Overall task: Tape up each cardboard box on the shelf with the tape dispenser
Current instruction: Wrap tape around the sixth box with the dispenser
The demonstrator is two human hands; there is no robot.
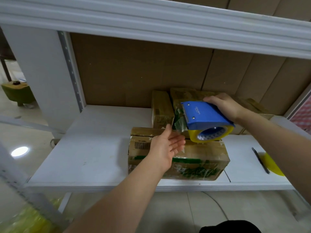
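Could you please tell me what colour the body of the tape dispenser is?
Blue, with a yellowish tape roll; the tape dispenser shows clearly in the head view.

The front box point(198, 158) lies on the shelf point(94, 148) near its front edge; two more boxes, the left rear box point(160, 109) and the right rear box point(188, 95), stand behind it; the tape dispenser point(204, 119) is above its rear edge; a pen point(260, 161) and a tape roll point(273, 164) lie to its right.

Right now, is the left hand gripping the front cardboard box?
No, the left hand is held open, palm up, over the front cardboard box.
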